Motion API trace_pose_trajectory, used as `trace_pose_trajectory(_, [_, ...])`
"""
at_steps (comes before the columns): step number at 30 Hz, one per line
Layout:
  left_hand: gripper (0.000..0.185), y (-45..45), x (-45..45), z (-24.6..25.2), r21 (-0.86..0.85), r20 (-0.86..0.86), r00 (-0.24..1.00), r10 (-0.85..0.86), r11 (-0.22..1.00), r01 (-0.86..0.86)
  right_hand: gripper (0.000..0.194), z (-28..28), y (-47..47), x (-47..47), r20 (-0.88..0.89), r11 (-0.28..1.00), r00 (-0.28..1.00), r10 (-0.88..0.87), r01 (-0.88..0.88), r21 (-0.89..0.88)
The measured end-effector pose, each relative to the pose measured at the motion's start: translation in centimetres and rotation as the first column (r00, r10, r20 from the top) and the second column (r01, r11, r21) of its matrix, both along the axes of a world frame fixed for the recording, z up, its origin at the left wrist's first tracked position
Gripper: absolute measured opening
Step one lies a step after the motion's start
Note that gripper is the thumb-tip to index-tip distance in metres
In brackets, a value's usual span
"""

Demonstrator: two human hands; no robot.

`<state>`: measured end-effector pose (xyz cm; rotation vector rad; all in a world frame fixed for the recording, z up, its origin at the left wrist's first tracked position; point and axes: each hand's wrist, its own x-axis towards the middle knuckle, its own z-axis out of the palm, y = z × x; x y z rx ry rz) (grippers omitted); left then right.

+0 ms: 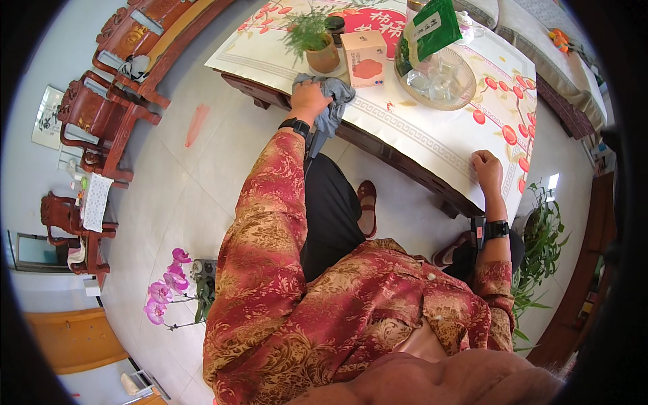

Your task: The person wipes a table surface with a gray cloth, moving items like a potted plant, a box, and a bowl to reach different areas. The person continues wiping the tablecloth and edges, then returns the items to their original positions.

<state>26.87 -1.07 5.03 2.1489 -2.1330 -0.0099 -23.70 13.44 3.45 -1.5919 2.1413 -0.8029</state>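
My left hand (310,97) presses down on a crumpled grey cloth (342,95) at the near left edge of a low table. Part of the cloth hangs over that edge. A light tablecloth (405,129) printed with red fruit covers the tabletop. My right hand (488,169) rests at the table's near right side, its fingers curled and nothing seen in them. Just beyond the cloth are a potted fern-like plant (323,55) and a pink carton (365,61). Right of the carton, a ribbed glass bowl (468,96) holds clear glass cups and a green packet (433,30).
A dark jar (335,28) stands behind the plant, and a white teapot (468,28) behind the bowl. Carved wooden chairs (96,114) line the left wall. A pink orchid (167,283) is at my left, a leafy green plant (541,243) at my right. A covered sofa (552,61) borders the table's far right.
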Motion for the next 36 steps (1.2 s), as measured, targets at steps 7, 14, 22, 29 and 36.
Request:
trace_pose_trajectory(7, [0.071,-0.2,0.1,-0.4,-0.010,-0.012,1.000,0.005,1.000,-0.005,0.026,0.2,0.4,0.0,0.010,1.000,1.000,0.021,-0.021,-0.008])
trace_pose_trajectory(14, [0.069,-0.2,0.0,-1.0,-0.048,-0.018,1.000,0.014,0.999,-0.015,0.026,0.6,0.4,0.2,0.001,0.999,1.000,0.018,-0.018,0.031])
trace_pose_trajectory(22, [0.069,-0.2,-0.1,-0.7,-0.021,-0.005,1.000,0.024,0.999,-0.024,0.026,0.4,0.3,0.2,-0.015,1.000,0.999,0.030,-0.030,-0.002])
trace_pose_trajectory(29, [0.069,0.1,-0.4,-0.3,0.003,0.000,0.999,0.038,0.999,-0.038,0.026,0.6,0.5,0.2,-0.020,1.000,0.999,0.027,-0.027,0.014])
trace_pose_trajectory(36, [0.063,0.1,-0.8,-0.5,0.033,-0.014,0.995,0.097,0.995,-0.096,0.026,0.7,0.4,0.3,-0.019,0.999,1.000,0.023,-0.022,0.023])
